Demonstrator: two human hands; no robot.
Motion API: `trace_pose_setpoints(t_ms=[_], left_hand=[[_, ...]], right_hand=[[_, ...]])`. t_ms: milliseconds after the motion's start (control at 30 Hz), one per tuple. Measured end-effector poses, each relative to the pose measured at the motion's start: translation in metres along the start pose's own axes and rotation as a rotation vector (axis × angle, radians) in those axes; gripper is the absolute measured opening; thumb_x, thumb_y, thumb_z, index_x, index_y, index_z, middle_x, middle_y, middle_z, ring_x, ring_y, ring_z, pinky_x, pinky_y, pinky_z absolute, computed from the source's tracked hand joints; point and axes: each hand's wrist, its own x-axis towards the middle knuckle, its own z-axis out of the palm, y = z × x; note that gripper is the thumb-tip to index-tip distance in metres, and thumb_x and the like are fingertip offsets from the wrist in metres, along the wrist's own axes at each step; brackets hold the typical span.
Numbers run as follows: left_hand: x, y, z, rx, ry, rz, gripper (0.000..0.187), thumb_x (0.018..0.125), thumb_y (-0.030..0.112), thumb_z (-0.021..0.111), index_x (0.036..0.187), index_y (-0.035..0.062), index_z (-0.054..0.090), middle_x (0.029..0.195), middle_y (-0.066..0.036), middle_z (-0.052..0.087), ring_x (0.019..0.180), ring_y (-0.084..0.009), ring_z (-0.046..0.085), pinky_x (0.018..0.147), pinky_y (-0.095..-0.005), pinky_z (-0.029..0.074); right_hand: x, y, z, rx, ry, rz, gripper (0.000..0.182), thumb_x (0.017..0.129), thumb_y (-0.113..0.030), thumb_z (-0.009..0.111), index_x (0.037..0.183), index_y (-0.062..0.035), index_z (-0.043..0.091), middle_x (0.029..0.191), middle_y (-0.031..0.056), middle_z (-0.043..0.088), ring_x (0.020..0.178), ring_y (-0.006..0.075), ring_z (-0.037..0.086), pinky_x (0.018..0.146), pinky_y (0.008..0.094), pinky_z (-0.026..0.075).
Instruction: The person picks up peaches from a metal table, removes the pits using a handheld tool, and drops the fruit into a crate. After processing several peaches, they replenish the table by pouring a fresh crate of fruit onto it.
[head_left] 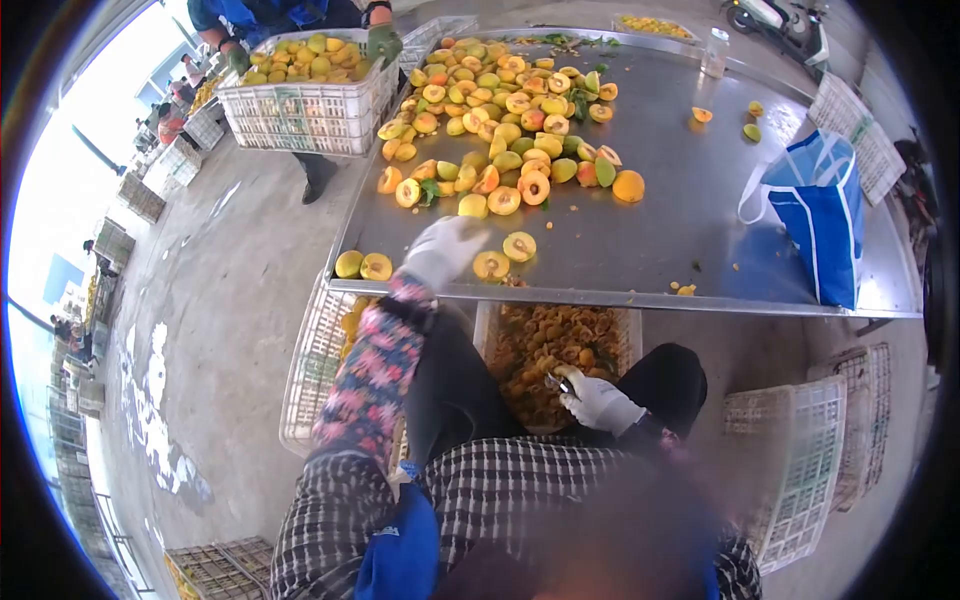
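My left hand (445,250), in a white glove, is over the metal table (640,255) near its front edge, its fingers blurred beside a yellow fruit half (473,206). Two cut fruit halves (505,256) lie just right of it, and two more (363,265) lie to its left at the table's edge. My right hand (598,402), also gloved, is closed around a small metal tool (562,384) above a crate (637,335) of fruit scraps (555,345). A large heap of halved yellow fruit (510,110) covers the table's back left.
A co-worker's gloved hands (384,43) hold a crate of fruit (300,100) at the table's left. A blue bag (825,225) and a clear jar (715,53) stand on the table. Empty-looking crates (790,450) stand at lower right; another crate (305,370) is below left.
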Motion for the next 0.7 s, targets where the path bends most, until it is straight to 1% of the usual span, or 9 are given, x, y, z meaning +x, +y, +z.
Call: trace_pose_setpoints(t_ms=[33,67,167,267,400,500,533,633,700], left_hand=[[0.011,0.020,0.010,0.058,-0.034,-0.041,0.044,0.089,0.044,0.059,0.113,0.0083,0.067,0.109,-0.017,0.067,0.105,-0.0337,0.062,0.092,-0.0416,0.047],[0.028,0.033,0.021,0.205,-0.193,-0.161,0.047,0.088,0.048,0.059,0.115,0.0105,0.066,0.109,-0.016,0.067,0.105,-0.0320,0.063,0.092,-0.0402,0.048],[0.042,0.032,0.067,0.457,-0.221,-0.069,0.052,0.084,0.054,0.061,0.116,0.0123,0.065,0.110,-0.014,0.068,0.106,-0.0301,0.063,0.093,-0.0391,0.048],[0.041,0.040,0.069,0.288,-0.245,-0.114,0.057,0.080,0.054,0.063,0.119,0.0127,0.063,0.111,-0.013,0.068,0.106,-0.0285,0.064,0.093,-0.0389,0.048],[0.027,0.042,0.044,0.282,-0.482,-0.089,0.053,0.076,0.044,0.066,0.117,0.0118,0.064,0.111,-0.014,0.068,0.106,-0.0277,0.064,0.092,-0.0391,0.049],[0.023,0.003,0.040,0.129,-0.462,-0.095,0.052,0.078,0.046,0.066,0.117,0.0120,0.064,0.110,-0.014,0.068,0.106,-0.0283,0.064,0.092,-0.0391,0.048],[0.018,-0.009,0.040,0.051,-0.392,-0.090,0.053,0.081,0.048,0.065,0.119,0.0117,0.063,0.112,-0.014,0.068,0.108,-0.0290,0.062,0.095,-0.0396,0.047],[0.007,-0.030,0.039,0.090,-0.181,-0.068,0.054,0.085,0.049,0.063,0.122,0.0091,0.062,0.120,-0.020,0.063,0.114,-0.0344,0.058,0.095,-0.0408,0.046],[0.001,-0.032,0.030,0.044,-0.110,-0.122,0.060,0.085,0.049,0.064,0.128,0.0078,0.057,0.128,-0.017,0.059,0.120,-0.0348,0.054,0.101,-0.0433,0.042]], right_hand=[[-0.001,-0.002,-0.001,0.002,-0.002,0.019,0.050,0.093,-0.025,0.055,0.136,-0.0032,0.041,0.098,0.0287,0.064,0.096,0.0443,0.061,0.082,0.0492,0.047],[-0.002,-0.005,-0.002,0.005,-0.002,0.039,0.052,0.093,-0.026,0.055,0.136,-0.0028,0.040,0.099,0.0290,0.064,0.097,0.0442,0.061,0.082,0.0492,0.047],[-0.005,-0.007,-0.003,-0.023,-0.005,0.081,0.055,0.093,-0.028,0.055,0.138,-0.0011,0.038,0.098,0.0294,0.064,0.098,0.0439,0.061,0.083,0.0497,0.047],[-0.007,-0.002,0.001,-0.047,0.018,0.050,0.056,0.093,-0.030,0.055,0.137,0.0006,0.038,0.098,0.0298,0.064,0.096,0.0441,0.062,0.083,0.0500,0.047],[-0.006,-0.004,0.003,-0.070,-0.020,0.040,0.053,0.093,-0.031,0.055,0.133,0.0013,0.042,0.096,0.0308,0.064,0.094,0.0450,0.062,0.081,0.0516,0.047],[-0.009,-0.011,0.003,-0.089,-0.034,0.041,0.051,0.094,-0.033,0.055,0.129,0.0018,0.046,0.096,0.0313,0.064,0.094,0.0454,0.062,0.081,0.0512,0.048],[-0.009,-0.015,0.001,-0.106,-0.054,0.054,0.051,0.094,-0.034,0.055,0.129,0.0019,0.046,0.097,0.0315,0.064,0.095,0.0454,0.062,0.081,0.0510,0.048],[-0.007,-0.011,0.004,-0.122,-0.069,0.082,0.051,0.094,-0.037,0.055,0.128,0.0002,0.047,0.101,0.0313,0.063,0.098,0.0452,0.061,0.083,0.0495,0.048],[-0.002,-0.005,0.008,-0.112,-0.073,0.100,0.051,0.094,-0.038,0.055,0.128,-0.0012,0.048,0.102,0.0309,0.063,0.100,0.0449,0.061,0.085,0.0487,0.048]])
